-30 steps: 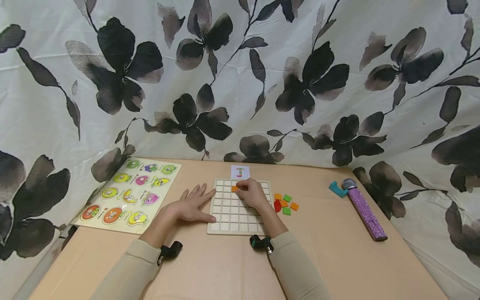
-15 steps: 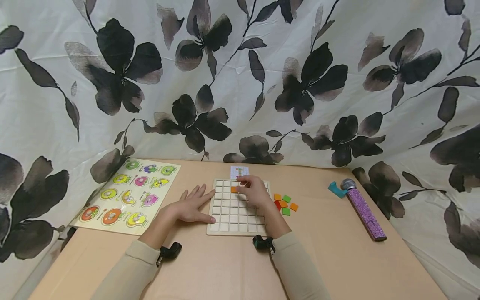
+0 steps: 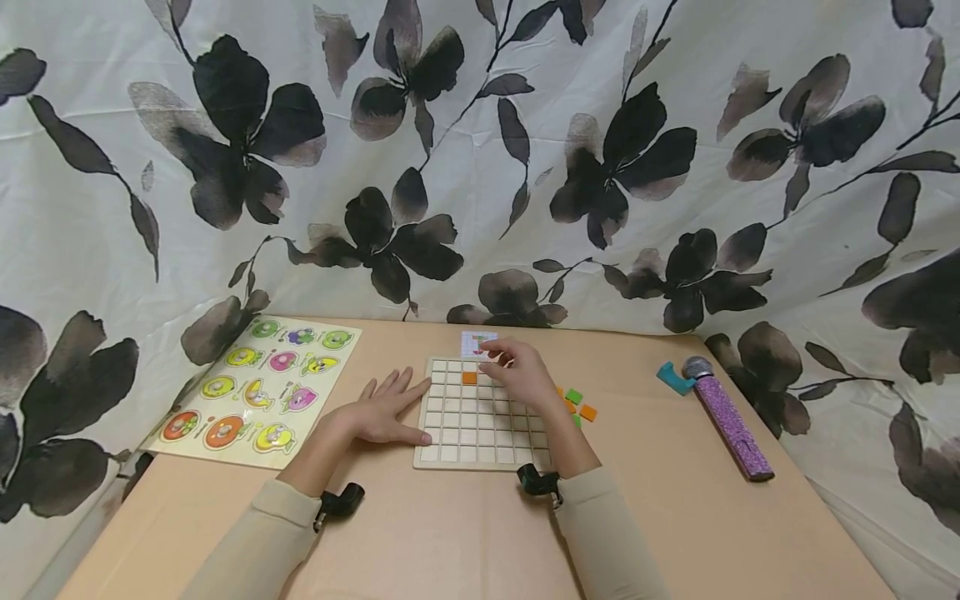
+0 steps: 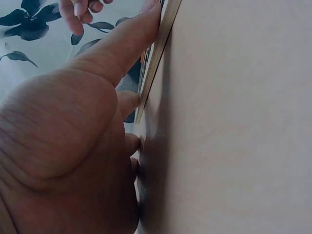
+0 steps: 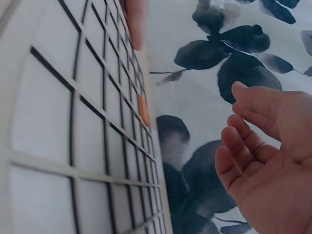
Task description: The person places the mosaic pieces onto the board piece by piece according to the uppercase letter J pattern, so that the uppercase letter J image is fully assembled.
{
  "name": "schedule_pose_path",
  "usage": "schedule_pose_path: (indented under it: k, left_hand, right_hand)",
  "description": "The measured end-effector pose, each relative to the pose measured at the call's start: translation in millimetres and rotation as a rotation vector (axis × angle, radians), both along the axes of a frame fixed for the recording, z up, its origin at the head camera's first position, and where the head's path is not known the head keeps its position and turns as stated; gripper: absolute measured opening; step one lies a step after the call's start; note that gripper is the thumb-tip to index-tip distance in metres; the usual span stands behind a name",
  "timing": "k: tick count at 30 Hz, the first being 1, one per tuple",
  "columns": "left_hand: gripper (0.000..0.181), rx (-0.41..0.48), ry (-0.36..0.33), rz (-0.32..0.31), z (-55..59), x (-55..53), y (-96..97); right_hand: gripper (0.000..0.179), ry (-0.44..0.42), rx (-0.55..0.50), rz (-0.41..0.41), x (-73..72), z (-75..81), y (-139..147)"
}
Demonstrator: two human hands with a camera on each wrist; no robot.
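Note:
A pale wooden grid board [image 3: 465, 435] lies flat on the table, with one orange square tile [image 3: 469, 378] in a cell of an upper row. My left hand [image 3: 378, 417] lies spread beside the board; its thumb and index finger touch the left edge. Above the board's upper right part is my right hand [image 3: 525, 379], its fingers loosely bent. Nothing shows between those fingers in the right wrist view, where the hand [image 5: 273, 161] is apart from the grid. A small printed pattern card [image 3: 472, 343] sits just behind the board, partly covered by the right fingertips.
Several loose tiles, including a green tile [image 3: 573, 396] and an orange tile [image 3: 589, 412], lie right of the board, some hidden by the right wrist. Farther right are a blue curved piece [image 3: 675, 379] and a purple glittery microphone [image 3: 731, 425]. A fruit picture sheet [image 3: 300, 433] lies left.
My right hand has lifted off the orange tile and moved slightly right, leaving the tile in its cell. The left hand has stayed in place.

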State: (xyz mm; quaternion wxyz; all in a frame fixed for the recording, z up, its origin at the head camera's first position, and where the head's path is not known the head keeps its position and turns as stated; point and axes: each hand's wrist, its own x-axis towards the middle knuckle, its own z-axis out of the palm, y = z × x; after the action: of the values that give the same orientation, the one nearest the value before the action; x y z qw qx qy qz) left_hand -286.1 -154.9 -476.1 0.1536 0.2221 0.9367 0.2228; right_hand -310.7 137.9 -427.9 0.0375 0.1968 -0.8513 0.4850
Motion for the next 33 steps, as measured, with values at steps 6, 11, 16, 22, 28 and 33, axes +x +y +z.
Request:
schedule_pose_path:
  k: [6, 11, 16, 22, 28, 33]
  left_hand:
    - [0.114, 0.056, -0.012, -0.023, 8.0, 4.4, -0.2]
    - [0.113, 0.038, -0.006, -0.021, 7.4, 2.1, -1.2]
    - [0.113, 0.027, -0.019, -0.022, 11.5, 3.6, -0.3]
    - [0.113, 0.042, -0.012, -0.029, 9.6, 4.4, -0.6]
    - [0.116, 0.034, -0.03, -0.009, 9.9, 4.5, 0.2]
    - [0.117, 0.01, -0.011, 0.009, -3.5, -1.9, -1.0]
  right_hand:
    - [0.036, 0.043, 0.027, 0.002, 4.9, 14.4, 20]
    - [0.036, 0.058, 0.003, -0.028, 7.8, 23.1, 38]
    - [0.036, 0.04, -0.004, -0.056, 8.4, 27.5, 51]
    - [0.036, 0.003, 0.032, -0.086, 9.6, 29.5, 67]
    - [0.035, -0.041, 0.079, -0.119, 4.9, 22.2, 89]
    - [0.034, -0.059, 0.082, -0.129, 0.9, 15.9, 103]
